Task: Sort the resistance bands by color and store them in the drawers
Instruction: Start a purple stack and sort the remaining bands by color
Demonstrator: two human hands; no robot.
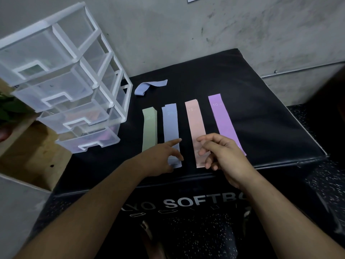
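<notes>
Resistance bands lie in four straight strips on the black padded box [261,118]: green band [149,131], blue band [170,124], peach band [196,124], purple band [222,120]. A loose blue band [149,86] lies crumpled behind them, near the clear drawer unit [119,105], whose drawers stand partly pulled out. The left hand [158,159] covers the blue strip's near end, forefinger straight. The right hand [224,156] hovers over the peach strip's near end, fingers [205,146] loosely curled and grasping nothing.

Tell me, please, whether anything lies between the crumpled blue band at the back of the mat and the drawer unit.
Nothing visible does. The crumpled blue band lies just right of the drawer unit, with only bare black mat between them, and the drawers are pulled out.
</notes>
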